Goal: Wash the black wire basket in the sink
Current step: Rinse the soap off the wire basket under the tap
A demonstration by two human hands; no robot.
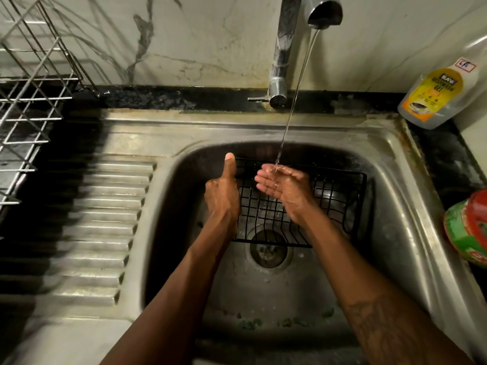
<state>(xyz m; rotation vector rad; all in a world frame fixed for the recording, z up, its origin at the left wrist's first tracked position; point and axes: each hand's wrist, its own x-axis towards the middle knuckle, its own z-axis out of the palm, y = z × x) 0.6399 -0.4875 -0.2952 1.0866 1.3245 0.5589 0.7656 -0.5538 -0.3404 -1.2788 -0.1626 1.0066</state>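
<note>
The black wire basket (pixel 332 191) lies in the steel sink (pixel 390 185), over the far half of the bowl and partly above the drain (pixel 268 250). My left hand (pixel 222 196) grips the basket's left edge, thumb pointing up. My right hand (pixel 283 184) is cupped, palm up, above the basket's middle, with nothing in it. Water from the tap (pixel 325 13) runs in a thin stream onto its fingers.
A ribbed steel drainboard (pixel 105 222) lies left of the bowl, with a metal dish rack (pixel 29 101) at the far left. A dishwash gel bottle (pixel 434 93) leans at the back right. A red and green container (pixel 469 233) sits on the right counter.
</note>
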